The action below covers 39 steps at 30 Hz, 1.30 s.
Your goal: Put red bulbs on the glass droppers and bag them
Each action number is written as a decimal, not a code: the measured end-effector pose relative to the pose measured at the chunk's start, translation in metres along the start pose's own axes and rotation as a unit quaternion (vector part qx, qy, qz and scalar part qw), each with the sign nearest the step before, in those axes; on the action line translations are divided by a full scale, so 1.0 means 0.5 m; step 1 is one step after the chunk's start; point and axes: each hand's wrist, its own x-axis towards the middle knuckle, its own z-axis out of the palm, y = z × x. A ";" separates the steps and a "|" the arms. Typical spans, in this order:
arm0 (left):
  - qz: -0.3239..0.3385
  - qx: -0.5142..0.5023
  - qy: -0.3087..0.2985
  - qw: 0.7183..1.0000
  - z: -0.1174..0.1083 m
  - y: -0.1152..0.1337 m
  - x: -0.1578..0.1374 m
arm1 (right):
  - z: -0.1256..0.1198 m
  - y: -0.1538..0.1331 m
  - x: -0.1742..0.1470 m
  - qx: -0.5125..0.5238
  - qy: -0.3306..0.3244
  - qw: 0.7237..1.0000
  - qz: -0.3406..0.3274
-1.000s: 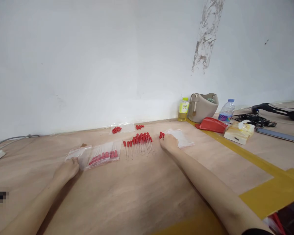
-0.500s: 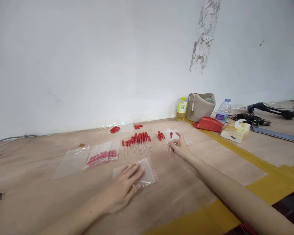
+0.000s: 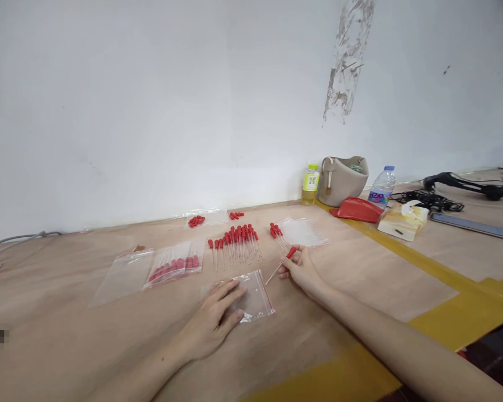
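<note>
My left hand (image 3: 220,315) lies with fingers spread on a clear zip bag (image 3: 254,296) with a red seal line along its right edge. Between the fingers of my right hand (image 3: 297,268) is a dropper (image 3: 290,253) with a red rubber bulb and thin clear tube. Its tip slants down-left, close to the bag's right edge. Just beyond that hand lie a few more droppers (image 3: 275,231). A larger row of red-bulbed droppers (image 3: 240,237) is spread behind the bag.
Left are a bag of droppers (image 3: 174,268) and a flat zip bag (image 3: 126,273). Loose red bulbs (image 3: 197,221) lie near the wall. A clear bag (image 3: 305,231), yellow-capped bottle (image 3: 310,184), grey handbag (image 3: 342,181), water bottle (image 3: 381,187), tissue pack (image 3: 403,220) and phone (image 3: 473,226) are right.
My right hand has come nearer and slightly left, and the dropper has tilted from upright to slanting toward the zip bag. The zip bag under my left hand has shifted slightly right.
</note>
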 end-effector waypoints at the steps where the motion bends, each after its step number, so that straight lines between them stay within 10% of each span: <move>1: 0.000 0.001 0.002 1.000 0.001 0.000 0.000 | 0.001 0.002 0.001 0.001 -0.002 1.000 0.001; 13: -0.044 0.009 0.017 0.999 0.011 0.010 0.016 | 0.013 0.004 -0.014 0.044 -0.071 0.995 0.056; 21: -0.013 0.013 0.034 0.999 0.009 0.004 0.021 | -0.039 -0.021 0.002 -0.094 -0.308 0.944 0.070; 39: -0.020 -0.064 -0.023 0.997 -0.035 -0.006 0.006 | -0.008 -0.022 -0.008 -0.061 -0.356 0.930 0.068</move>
